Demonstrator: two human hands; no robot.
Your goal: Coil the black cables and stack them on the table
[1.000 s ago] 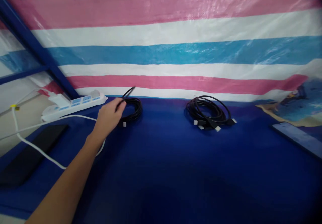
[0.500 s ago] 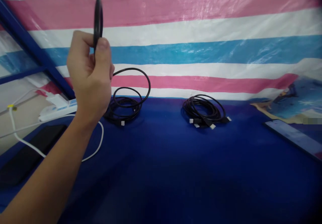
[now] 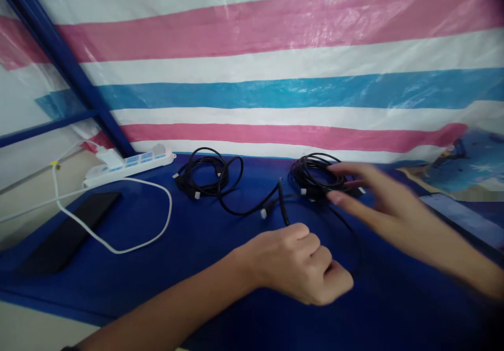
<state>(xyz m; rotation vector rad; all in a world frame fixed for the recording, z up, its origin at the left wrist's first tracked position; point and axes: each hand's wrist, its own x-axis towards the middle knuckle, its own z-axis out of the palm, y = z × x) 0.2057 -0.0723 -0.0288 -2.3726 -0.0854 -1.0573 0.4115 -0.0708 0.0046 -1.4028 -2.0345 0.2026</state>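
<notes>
- Black cable (image 3: 242, 214) runs from L coil (image 3: 189, 180) on blue tbl (image 3: 129, 282) to L hand (image 3: 301, 264), fist closed on it; hand lower, farther R vs 0.5s ago.
- R hand (image 3: 384, 204) newly in view, thumb/fingers apart at R coil (image 3: 300, 175); contact unclear.

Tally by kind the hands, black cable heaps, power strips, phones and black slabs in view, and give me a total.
Hands: 2 (left hand, right hand)
Cable heaps: 2 (left heap, right heap)
Power strip: 1
Phone: 1
Black slab: 1
Total: 7
</notes>
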